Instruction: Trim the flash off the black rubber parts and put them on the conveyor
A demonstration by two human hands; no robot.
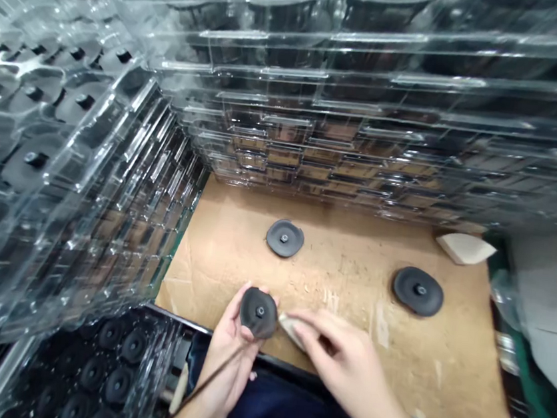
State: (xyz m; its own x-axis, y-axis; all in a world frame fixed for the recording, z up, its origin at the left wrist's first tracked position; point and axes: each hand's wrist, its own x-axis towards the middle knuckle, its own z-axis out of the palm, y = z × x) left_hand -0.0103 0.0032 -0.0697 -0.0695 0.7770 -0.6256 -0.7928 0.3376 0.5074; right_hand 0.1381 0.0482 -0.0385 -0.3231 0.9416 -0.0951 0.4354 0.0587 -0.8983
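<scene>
My left hand (235,351) is closed around a dark grey rounded disc (252,306) with a small raised hub at its middle, the hub side facing up. Just to the right, my right hand (335,350) pinches a pale, thin pad (293,330), whose tip is close to the disc's edge; whether they touch I cannot tell. Two similar parts lie hub up on the cardboard: one disc (291,242) beyond my left hand, and another disc (412,298) to the right of my right hand.
Cardboard (233,257) covers the bench. Tall stacks of clear plastic trays (307,132) wall off the back, and more trays (77,166) holding dark discs rise at left. A lower tray (100,363) of discs sits at bottom left. A pale wedge-shaped block (465,249) lies at the right rear.
</scene>
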